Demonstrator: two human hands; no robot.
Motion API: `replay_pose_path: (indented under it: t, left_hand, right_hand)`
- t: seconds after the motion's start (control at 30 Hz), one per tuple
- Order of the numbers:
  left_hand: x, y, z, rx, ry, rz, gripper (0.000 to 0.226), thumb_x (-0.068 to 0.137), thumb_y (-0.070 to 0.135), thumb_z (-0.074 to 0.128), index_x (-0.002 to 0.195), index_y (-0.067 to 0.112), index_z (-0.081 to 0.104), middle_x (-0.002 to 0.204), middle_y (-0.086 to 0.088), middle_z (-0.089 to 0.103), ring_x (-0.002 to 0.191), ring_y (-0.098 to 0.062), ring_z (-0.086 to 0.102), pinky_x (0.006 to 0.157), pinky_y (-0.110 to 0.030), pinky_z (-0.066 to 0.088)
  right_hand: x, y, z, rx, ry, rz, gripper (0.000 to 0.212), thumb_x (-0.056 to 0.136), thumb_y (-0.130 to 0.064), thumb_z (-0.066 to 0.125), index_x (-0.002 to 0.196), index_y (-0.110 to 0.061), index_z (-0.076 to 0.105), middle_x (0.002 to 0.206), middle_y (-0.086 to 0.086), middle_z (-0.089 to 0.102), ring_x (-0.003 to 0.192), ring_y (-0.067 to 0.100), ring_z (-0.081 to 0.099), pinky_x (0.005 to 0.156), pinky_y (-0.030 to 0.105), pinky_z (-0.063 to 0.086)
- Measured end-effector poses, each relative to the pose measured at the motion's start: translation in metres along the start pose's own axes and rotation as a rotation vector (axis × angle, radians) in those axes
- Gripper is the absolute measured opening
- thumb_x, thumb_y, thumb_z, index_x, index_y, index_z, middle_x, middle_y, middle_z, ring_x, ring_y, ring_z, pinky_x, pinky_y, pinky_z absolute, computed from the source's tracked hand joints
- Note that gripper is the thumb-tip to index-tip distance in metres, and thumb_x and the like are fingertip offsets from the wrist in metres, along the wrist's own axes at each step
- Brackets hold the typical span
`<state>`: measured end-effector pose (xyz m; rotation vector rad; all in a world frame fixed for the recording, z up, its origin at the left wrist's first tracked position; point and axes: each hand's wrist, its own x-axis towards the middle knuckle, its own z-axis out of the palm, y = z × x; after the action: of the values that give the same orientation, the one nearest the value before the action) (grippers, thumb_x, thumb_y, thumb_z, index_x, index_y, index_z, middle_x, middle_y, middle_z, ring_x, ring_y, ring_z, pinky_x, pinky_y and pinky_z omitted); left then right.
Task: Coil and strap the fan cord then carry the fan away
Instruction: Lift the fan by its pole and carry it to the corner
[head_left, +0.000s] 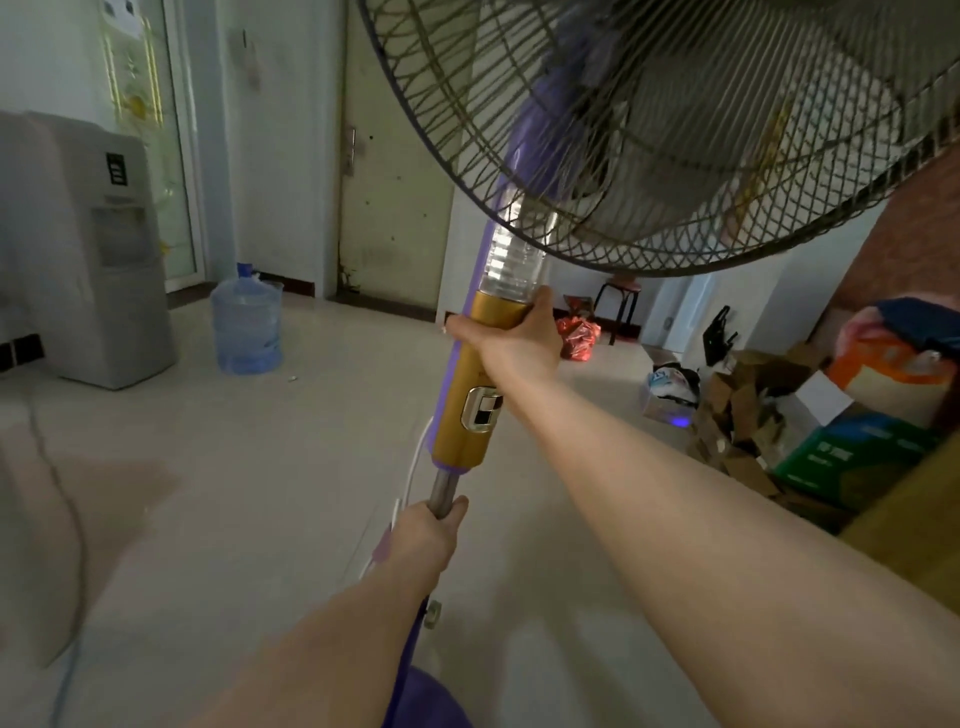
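Now right hand (511, 340) clamps fan (480, 374) column; left hand (426, 535) clamps pole below.

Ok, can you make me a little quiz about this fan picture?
1. True or false: both hands grip the fan.
2. Which hand holds the gold column? A) left B) right
3. Fill in: the blue water jug stands on the ____.

Key:
1. True. The right hand is near the top of the gold column, and the left hand is lower, on the grey pole.
2. B
3. Floor, beside the grey dispenser.
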<state>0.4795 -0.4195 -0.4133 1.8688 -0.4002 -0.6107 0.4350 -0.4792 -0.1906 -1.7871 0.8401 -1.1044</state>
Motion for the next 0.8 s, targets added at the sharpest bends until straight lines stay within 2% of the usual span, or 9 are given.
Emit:
replay_pose_path:
  t: [0.13,0.23,0.37,0.47,0.53,0.63,0.7,0.8]
  left_hand:
    - [-0.023,0.054,-0.011,0.072,0.021,-0.016,0.033,0.082,0.058,0.058,0.07,0.028,0.055,0.053,0.002,0.055,0.047,-0.015,0.054,0.045,-0.022,0.038]
    - [-0.042,0.095,-0.019,0.08,0.004,-0.042,0.031,0.083,0.057,0.059,0.07,0.029,0.053,0.056,0.001,0.056,0.049,-0.015,0.055,0.045,-0.022,0.041]
    - [-0.066,0.138,-0.027,0.121,-0.023,-0.059,0.032,0.081,0.061,0.057,0.076,0.029,0.056,0.065,-0.003,0.064,0.062,-0.022,0.066,0.06,-0.032,0.055]
    - [-0.085,0.181,-0.031,0.143,-0.041,-0.052,0.036,0.077,0.065,0.056,0.078,0.029,0.06,0.064,-0.002,0.065,0.062,-0.022,0.067,0.064,-0.035,0.058]
    - [-0.099,0.209,-0.03,0.133,-0.066,-0.049,0.04,0.072,0.067,0.055,0.076,0.028,0.062,0.061,-0.001,0.065,0.062,-0.022,0.067,0.066,-0.036,0.06]
    - [-0.121,0.249,-0.026,0.133,-0.109,-0.039,0.043,0.064,0.069,0.053,0.073,0.028,0.063,0.056,0.001,0.063,0.058,-0.022,0.066,0.065,-0.037,0.059]
    - [-0.134,0.267,-0.018,0.109,-0.131,-0.031,0.045,0.058,0.071,0.052,0.072,0.029,0.063,0.053,0.002,0.063,0.057,-0.023,0.066,0.065,-0.038,0.059]
    - [-0.152,0.289,-0.007,0.106,-0.182,-0.025,0.048,0.054,0.071,0.051,0.073,0.029,0.064,0.055,0.001,0.064,0.059,-0.025,0.068,0.067,-0.041,0.06]
  right_hand:
    - [0.016,-0.052,-0.028,-0.007,0.009,0.021,0.071,0.058,-0.038,0.087,0.114,-0.025,0.046,0.099,-0.007,0.064,0.092,0.022,0.064,0.084,0.036,0.053]
    - [0.028,-0.092,-0.052,-0.004,0.034,0.033,0.067,0.058,-0.036,0.088,0.109,-0.028,0.045,0.087,-0.016,0.058,0.083,0.015,0.062,0.076,0.031,0.048]
    - [0.039,-0.135,-0.078,-0.015,0.022,0.06,0.062,0.061,-0.034,0.087,0.1,-0.032,0.04,0.079,-0.023,0.052,0.067,-0.005,0.049,0.067,0.024,0.042]
    - [0.053,-0.181,-0.107,-0.046,0.035,0.082,0.063,0.06,-0.035,0.087,0.102,-0.031,0.04,0.078,-0.023,0.049,0.066,-0.005,0.047,0.065,0.023,0.041]
    - [0.061,-0.207,-0.126,-0.072,0.063,0.078,0.066,0.059,-0.036,0.088,0.104,-0.031,0.04,0.08,-0.023,0.048,0.07,0.004,0.053,0.072,0.027,0.044]
    - [0.068,-0.247,-0.157,-0.104,0.1,0.105,0.079,0.058,-0.038,0.088,0.122,-0.025,0.044,0.097,-0.012,0.06,0.094,0.02,0.061,0.084,0.033,0.05]
    - [0.07,-0.263,-0.176,-0.118,0.112,0.114,0.085,0.057,-0.039,0.088,0.128,-0.025,0.043,0.109,-0.005,0.064,0.101,0.023,0.063,0.088,0.037,0.052]
    - [0.068,-0.289,-0.207,-0.136,0.15,0.117,0.086,0.057,-0.04,0.087,0.128,-0.025,0.042,0.114,-0.003,0.063,0.107,0.024,0.062,0.089,0.036,0.051]
